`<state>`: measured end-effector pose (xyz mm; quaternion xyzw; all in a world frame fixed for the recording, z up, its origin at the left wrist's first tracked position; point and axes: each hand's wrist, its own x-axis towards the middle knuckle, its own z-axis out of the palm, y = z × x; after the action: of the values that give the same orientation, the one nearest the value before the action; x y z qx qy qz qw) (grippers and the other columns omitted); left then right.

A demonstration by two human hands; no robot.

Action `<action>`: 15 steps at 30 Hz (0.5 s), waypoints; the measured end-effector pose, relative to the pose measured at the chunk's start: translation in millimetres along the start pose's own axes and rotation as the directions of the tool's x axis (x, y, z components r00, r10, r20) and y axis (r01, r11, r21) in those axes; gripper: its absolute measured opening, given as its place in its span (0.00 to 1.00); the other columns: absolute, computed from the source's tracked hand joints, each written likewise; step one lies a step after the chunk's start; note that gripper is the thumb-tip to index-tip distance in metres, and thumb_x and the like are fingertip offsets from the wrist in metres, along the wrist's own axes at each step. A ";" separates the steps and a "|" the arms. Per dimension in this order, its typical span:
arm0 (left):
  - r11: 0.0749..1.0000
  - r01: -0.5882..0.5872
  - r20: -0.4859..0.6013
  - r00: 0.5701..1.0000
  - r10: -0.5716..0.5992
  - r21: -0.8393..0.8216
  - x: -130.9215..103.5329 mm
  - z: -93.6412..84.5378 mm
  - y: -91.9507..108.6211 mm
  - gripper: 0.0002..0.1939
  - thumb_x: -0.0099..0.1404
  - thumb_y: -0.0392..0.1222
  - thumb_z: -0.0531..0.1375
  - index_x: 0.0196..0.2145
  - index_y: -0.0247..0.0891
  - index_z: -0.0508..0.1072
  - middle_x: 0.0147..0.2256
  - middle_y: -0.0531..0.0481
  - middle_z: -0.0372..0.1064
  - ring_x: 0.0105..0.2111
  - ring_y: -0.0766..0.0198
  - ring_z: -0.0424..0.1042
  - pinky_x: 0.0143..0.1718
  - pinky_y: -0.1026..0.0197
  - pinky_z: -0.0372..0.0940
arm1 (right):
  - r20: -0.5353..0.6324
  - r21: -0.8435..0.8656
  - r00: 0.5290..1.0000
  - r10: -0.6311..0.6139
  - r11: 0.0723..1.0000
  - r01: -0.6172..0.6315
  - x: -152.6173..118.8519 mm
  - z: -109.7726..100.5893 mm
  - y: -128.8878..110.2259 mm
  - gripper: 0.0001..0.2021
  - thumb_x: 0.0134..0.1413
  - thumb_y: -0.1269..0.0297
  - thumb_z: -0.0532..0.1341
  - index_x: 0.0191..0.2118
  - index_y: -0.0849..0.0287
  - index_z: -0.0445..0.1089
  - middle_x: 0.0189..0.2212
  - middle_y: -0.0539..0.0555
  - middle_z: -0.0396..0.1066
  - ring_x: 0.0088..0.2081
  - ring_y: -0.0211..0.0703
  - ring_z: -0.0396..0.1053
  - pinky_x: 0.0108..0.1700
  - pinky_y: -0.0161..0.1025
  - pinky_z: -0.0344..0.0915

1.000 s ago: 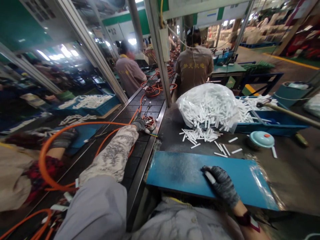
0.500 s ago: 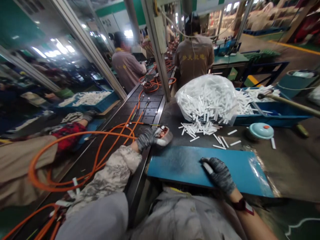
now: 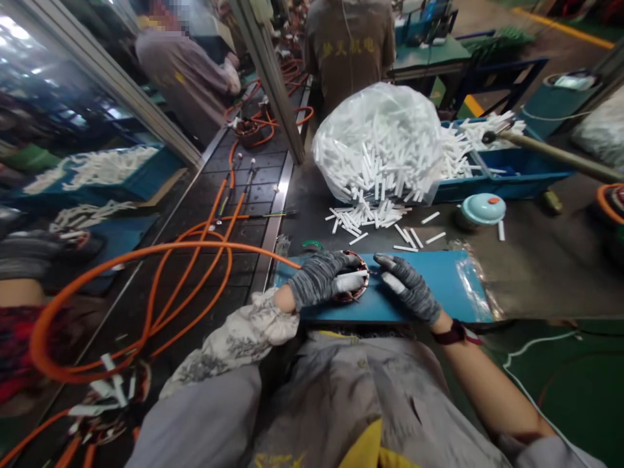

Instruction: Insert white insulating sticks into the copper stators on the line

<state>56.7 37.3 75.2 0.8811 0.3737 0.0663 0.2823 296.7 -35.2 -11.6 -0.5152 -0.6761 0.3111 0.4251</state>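
Note:
My left hand [image 3: 324, 278], in a grey knit glove with a white-covered thumb, grips a ring-shaped motor stator [image 3: 359, 290] with copper windings. The stator rests on a blue mat [image 3: 424, 309] at the table's front edge, and my fingers hide much of it. An orange cable [image 3: 244, 246] runs up to this hand from the left. My right hand [image 3: 409, 286], gloved alike, hovers just right of the stator. Its fingers are stretched out and slightly apart, with no held thing visible.
Loose white tubes [image 3: 363, 218] lie behind the mat, spilling from a clear plastic bag [image 3: 377, 140]. Right of it stand a blue bin [image 3: 526, 175] and a light-blue lidded pot [image 3: 482, 209]. A conveyor [image 3: 253, 260] carries cables and stators on the left. Co-workers [image 3: 188, 71] stand beyond.
My left hand has brought the stator from the conveyor's edge onto the blue mat. My right hand has moved slightly left and up beside it, and its fingers have straightened. The view has tipped downward.

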 end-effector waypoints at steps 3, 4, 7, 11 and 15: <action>0.998 0.001 0.059 0.998 -0.005 0.064 9.8 -2.4 -1.8 0.20 0.75 0.47 0.52 0.53 0.40 0.79 0.47 0.45 0.80 0.48 0.54 0.77 0.55 0.53 0.68 | 0.139 0.091 0.983 -0.116 0.990 0.104 15.7 -1.9 -6.6 0.19 0.71 0.54 0.55 0.61 0.48 0.72 0.58 0.52 0.75 0.58 0.48 0.72 0.64 0.51 0.66; 0.995 0.007 0.083 0.996 -0.015 0.102 11.5 -3.2 -1.7 0.19 0.75 0.47 0.53 0.53 0.40 0.80 0.46 0.45 0.80 0.46 0.54 0.77 0.54 0.53 0.68 | 0.175 0.121 0.975 -0.137 0.986 0.117 20.3 -2.1 -8.6 0.18 0.71 0.54 0.54 0.60 0.48 0.73 0.56 0.51 0.77 0.56 0.47 0.74 0.63 0.50 0.67; 0.962 0.045 0.059 0.996 -0.063 0.268 9.2 -8.7 -1.9 0.18 0.73 0.49 0.57 0.53 0.41 0.79 0.45 0.45 0.80 0.46 0.52 0.76 0.56 0.50 0.66 | 0.246 0.157 0.959 -0.142 0.982 0.105 30.7 -2.8 -12.7 0.18 0.72 0.54 0.53 0.60 0.48 0.73 0.55 0.51 0.77 0.55 0.46 0.75 0.62 0.49 0.68; 0.890 0.082 -0.118 0.992 -0.031 0.449 -3.9 -13.0 -5.8 0.15 0.74 0.45 0.57 0.51 0.41 0.79 0.47 0.44 0.78 0.50 0.51 0.74 0.63 0.42 0.58 | 0.317 0.156 0.939 -0.133 0.984 0.087 43.8 -3.4 -15.1 0.20 0.71 0.52 0.55 0.62 0.49 0.70 0.57 0.53 0.76 0.56 0.49 0.74 0.62 0.51 0.68; 0.874 0.054 -0.136 0.991 0.013 0.482 -11.8 -5.2 -13.8 0.15 0.75 0.44 0.56 0.51 0.39 0.79 0.46 0.42 0.77 0.48 0.52 0.74 0.56 0.46 0.65 | 0.407 0.144 0.895 -0.182 0.980 0.133 59.7 1.3 -18.6 0.20 0.67 0.49 0.60 0.58 0.52 0.75 0.50 0.56 0.79 0.48 0.50 0.75 0.54 0.49 0.71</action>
<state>38.0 39.2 73.1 0.9132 0.4058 0.0269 0.0275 281.1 17.0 19.0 -0.3553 -0.7722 0.4162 0.3227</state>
